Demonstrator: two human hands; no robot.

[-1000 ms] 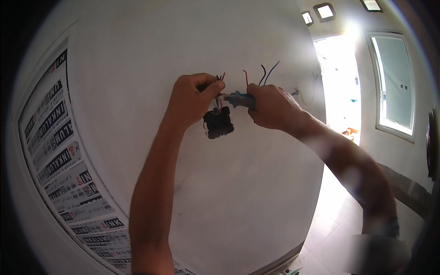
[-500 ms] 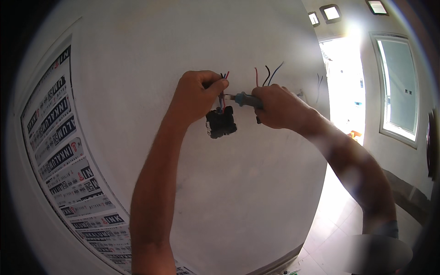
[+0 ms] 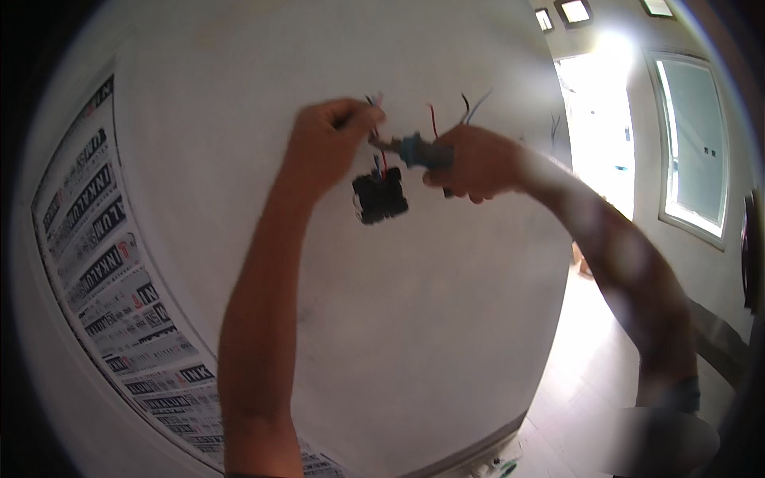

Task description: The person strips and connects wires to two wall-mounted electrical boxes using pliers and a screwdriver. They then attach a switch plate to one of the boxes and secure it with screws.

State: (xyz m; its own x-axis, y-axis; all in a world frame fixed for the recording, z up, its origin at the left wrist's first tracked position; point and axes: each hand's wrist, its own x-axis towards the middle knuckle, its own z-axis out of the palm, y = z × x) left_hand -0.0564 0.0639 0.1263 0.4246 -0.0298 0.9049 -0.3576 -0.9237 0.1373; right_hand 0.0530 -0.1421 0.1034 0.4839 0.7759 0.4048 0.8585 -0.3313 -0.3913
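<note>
My left hand (image 3: 331,143) is closed, thumb and fingertips pinching several thin electrical wires (image 3: 374,100) whose dark and reddish ends stick out above the fingers. Around the grey-teal handles of a pair of pliers (image 3: 413,150) my right hand (image 3: 482,162) is wrapped. The jaws point left and meet the wires just below my left fingertips; blur hides exactly which strands lie between them. Directly beneath is a black wall box (image 3: 380,197) set in the pale wall, with a red wire (image 3: 384,160) and short blue wire ends (image 3: 377,164) rising from its top.
Behind my right hand, a red wire (image 3: 433,119), a black wire (image 3: 465,103) and a blue wire (image 3: 479,103) stand up from the wall (image 3: 398,303). A panel covered in printed film (image 3: 119,263) is at left. A bright doorway (image 3: 598,135) and a window (image 3: 695,143) are at right.
Both hands and the pliers have shifted up and left in view, and the left hand's wires have moved away from the box. Blue wire ends now show apart from the left hand.
</note>
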